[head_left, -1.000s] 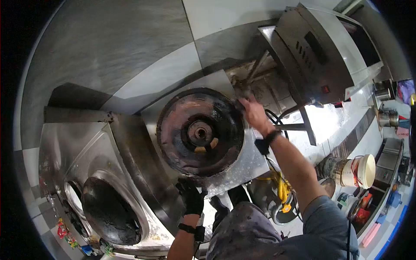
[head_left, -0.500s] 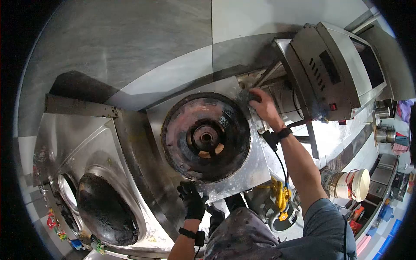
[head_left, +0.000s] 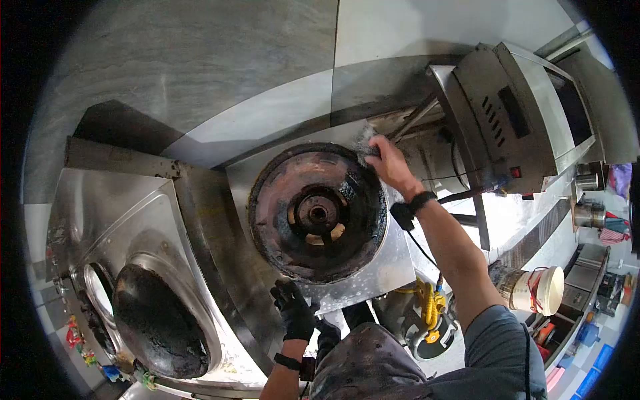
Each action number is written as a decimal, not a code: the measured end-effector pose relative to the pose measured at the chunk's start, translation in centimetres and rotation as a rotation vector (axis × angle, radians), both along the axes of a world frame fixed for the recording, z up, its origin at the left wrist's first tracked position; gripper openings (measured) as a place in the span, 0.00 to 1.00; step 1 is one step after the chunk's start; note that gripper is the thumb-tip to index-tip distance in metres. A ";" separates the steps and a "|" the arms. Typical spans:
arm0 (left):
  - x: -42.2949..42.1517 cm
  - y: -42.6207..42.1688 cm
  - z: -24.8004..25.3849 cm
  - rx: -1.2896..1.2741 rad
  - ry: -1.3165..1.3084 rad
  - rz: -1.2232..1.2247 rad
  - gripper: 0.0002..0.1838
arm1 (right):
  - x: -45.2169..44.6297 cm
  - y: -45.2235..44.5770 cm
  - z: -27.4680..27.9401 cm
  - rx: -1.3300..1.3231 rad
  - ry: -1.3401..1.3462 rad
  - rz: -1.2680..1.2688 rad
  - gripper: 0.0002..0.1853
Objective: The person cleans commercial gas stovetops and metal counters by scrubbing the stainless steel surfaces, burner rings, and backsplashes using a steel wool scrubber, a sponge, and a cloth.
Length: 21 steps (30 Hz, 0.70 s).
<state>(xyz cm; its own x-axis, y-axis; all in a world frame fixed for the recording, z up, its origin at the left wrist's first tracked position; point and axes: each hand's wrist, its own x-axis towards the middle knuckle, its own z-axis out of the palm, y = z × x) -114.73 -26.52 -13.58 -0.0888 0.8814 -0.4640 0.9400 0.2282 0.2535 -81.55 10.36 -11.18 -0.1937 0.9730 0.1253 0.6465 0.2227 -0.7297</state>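
A round, blackened burner [head_left: 300, 175] with a hub at its centre is set in a square steel top [head_left: 393, 257]. Beyond its right rim, my bare right hand [head_left: 391, 160] grips a grey scouring pad [head_left: 365, 143] against the steel near the back corner. My left hand [head_left: 293, 312], in a black glove, rests at the front edge of the steel top, just below the burner rim. Its fingers are bent, and the dark glove hides whether anything is under them.
A steel stove with a black wok [head_left: 160, 323] stands at the left. At the right are a steel machine [head_left: 517, 120] on a stand and a white bucket [head_left: 548, 291]. A yellow hose [head_left: 430, 307] hangs low, beside my legs. A tiled wall [head_left: 267, 107] rises behind.
My right hand has moved with the scouring pad along the steel beside the burner, toward the back corner. The camera view has shifted a little. My left hand stays by the front edge.
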 end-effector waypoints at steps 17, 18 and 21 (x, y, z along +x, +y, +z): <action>0.5 0.6 0.7 -0.053 0.041 0.004 0.59 | 1.0 -3.5 0.6 -0.049 -0.170 0.002 0.14; 0.6 0.7 0.9 -0.053 0.033 0.007 0.59 | 2.1 -5.6 1.3 -0.099 -0.203 0.014 0.15; 0.9 1.7 1.9 -0.095 0.035 0.042 0.59 | 3.0 -6.6 0.0 -0.021 -0.197 0.023 0.15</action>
